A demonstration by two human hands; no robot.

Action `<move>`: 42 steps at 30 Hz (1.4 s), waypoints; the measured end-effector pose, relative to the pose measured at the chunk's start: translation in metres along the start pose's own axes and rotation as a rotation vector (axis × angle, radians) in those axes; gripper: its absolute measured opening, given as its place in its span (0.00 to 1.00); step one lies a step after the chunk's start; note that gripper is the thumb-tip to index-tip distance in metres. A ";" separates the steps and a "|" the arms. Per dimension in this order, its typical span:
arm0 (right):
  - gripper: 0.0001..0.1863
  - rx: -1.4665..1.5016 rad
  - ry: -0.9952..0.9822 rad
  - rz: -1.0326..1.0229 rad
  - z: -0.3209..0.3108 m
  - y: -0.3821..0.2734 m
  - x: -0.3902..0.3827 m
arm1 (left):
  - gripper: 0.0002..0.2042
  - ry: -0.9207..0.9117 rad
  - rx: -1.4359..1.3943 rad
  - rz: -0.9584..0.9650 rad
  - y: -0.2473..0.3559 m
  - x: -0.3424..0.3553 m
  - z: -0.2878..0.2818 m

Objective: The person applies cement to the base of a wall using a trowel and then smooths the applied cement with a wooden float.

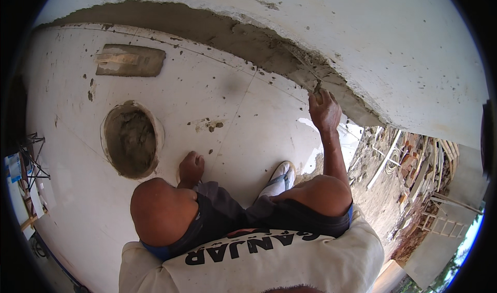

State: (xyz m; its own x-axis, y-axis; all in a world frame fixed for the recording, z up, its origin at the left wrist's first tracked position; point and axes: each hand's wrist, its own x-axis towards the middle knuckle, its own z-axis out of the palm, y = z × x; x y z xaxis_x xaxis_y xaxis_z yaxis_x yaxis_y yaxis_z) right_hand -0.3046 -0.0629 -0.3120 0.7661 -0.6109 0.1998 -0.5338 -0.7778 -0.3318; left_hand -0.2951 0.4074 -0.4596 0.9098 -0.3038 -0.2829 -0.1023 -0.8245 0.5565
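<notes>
"Which step is underway?"

"Probably dressing the mortar strip (259,44) bordering the wall (388,44); the right hand (325,111) is resting at its edge. There's no telling whether it's grasping a tool."

"And the left hand (191,166)?"

"It's resting in a loose fist, seemingly empty, near the mortar bucket (159,130)."

"What's the next move calling for?"

"Steady pressure, likely."

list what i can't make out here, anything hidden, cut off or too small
All in the head view:
Right hand: its own back and wrist hide whether it grips anything at the grey mortar strip.
Left hand: curled closed, it hides anything inside.
Bucket: the grey mix hides its bottom.
Blue and white items: cut off by the dark lens rim, too small to identify.
</notes>
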 end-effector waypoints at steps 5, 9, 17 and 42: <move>0.18 0.035 0.002 -0.055 0.007 -0.006 -0.005 | 0.10 0.005 -0.021 0.005 0.000 0.002 0.000; 0.19 0.002 -0.143 -0.021 0.015 -0.014 0.008 | 0.10 -0.018 -0.020 -0.010 0.005 0.005 0.000; 0.20 0.082 -0.137 0.071 -0.011 -0.009 0.022 | 0.09 0.012 -0.037 0.005 0.003 0.001 -0.003; 0.24 0.051 -0.300 -0.248 0.088 -0.147 0.060 | 0.08 0.019 -0.141 0.023 0.007 0.006 -0.005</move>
State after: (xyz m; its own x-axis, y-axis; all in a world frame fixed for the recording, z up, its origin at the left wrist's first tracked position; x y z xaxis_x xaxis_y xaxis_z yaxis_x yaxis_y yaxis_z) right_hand -0.1487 0.0278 -0.3320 0.9445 -0.3286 0.0036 -0.3060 -0.8835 -0.3546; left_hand -0.2885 0.4025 -0.4535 0.9155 -0.3116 -0.2547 -0.0667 -0.7416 0.6675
